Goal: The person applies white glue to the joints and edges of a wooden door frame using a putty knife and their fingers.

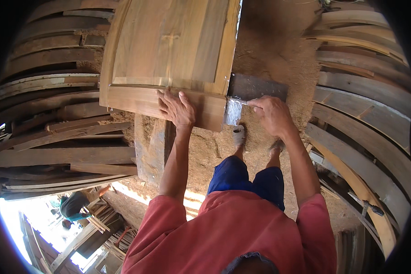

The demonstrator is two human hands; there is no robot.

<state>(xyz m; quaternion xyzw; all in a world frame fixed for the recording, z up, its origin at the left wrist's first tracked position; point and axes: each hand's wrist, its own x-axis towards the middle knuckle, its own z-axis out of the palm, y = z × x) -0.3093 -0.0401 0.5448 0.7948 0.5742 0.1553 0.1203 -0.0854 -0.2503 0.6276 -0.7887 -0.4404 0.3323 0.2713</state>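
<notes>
A wooden panelled door lies across the upper middle, its near end towards me. My left hand rests on its near rail, fingers spread and holding nothing. My right hand is closed round a thin, light-coloured tool, whose exact kind I cannot make out. Its tip is at the door's right near corner. White material shows along the door's right edge. Just below the tool is a shiny white, streaked patch; what it is I cannot tell.
Stacked planks line the left, and more boards the right. A dark board shows beyond the tool. Beneath the door's near end stands a worn timber support. A person bends over wood at lower left. Sawdust covers the floor.
</notes>
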